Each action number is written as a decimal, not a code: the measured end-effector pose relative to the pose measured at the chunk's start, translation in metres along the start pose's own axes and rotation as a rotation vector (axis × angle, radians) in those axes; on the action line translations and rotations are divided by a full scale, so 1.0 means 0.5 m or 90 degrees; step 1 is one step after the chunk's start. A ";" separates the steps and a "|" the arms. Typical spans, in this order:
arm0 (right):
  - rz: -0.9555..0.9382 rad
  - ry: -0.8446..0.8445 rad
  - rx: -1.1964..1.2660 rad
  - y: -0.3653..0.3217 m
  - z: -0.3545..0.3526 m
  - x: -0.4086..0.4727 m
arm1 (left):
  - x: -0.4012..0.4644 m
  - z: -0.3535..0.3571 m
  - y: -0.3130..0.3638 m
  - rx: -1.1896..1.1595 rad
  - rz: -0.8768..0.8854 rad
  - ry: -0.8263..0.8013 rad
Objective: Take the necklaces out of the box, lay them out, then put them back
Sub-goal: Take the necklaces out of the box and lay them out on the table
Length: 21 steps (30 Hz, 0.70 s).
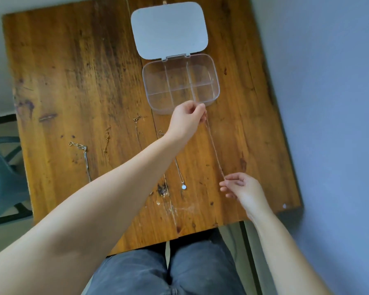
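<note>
A clear plastic box (216,81) with several empty compartments sits open at the back of the wooden table, its grey lid (168,28) flipped away from me. My left hand (186,120) pinches the top end of a thin chain necklace (215,149) just in front of the box. My right hand (243,187) pinches its lower end, so the chain runs taut between both hands above the table. Several other necklaces lie in a row to the left: one with a round pendant (183,186), a gold one (136,122), a short one (107,138) and a silver one (84,154).
The wooden table (72,81) has a seam down its middle and ends just before my lap in dark jeans (164,271). A blue-grey wall (328,103) runs along the right. A teal chair (2,177) stands at the left.
</note>
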State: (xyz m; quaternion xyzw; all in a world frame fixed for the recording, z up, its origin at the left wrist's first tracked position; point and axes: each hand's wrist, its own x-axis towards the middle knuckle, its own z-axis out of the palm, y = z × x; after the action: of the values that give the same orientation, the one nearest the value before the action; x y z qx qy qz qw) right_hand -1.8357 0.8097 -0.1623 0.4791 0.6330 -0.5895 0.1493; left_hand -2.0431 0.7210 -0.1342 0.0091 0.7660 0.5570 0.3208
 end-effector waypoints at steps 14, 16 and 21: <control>-0.109 0.068 -0.249 -0.069 0.020 0.012 | -0.023 -0.074 -0.078 0.328 0.141 -0.043; -0.151 0.044 -0.271 -0.121 0.047 0.029 | -0.058 -0.142 -0.108 0.288 0.091 0.003; -0.294 -0.114 -0.391 -0.240 0.208 0.063 | -0.201 -0.324 -0.241 0.258 -0.048 0.236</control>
State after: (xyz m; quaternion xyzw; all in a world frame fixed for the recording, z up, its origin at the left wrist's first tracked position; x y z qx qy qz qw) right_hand -1.9843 0.7495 -0.1407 0.2035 0.8555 -0.4303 0.2039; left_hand -2.0032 0.5005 -0.1612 -0.0575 0.9073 0.3722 0.1873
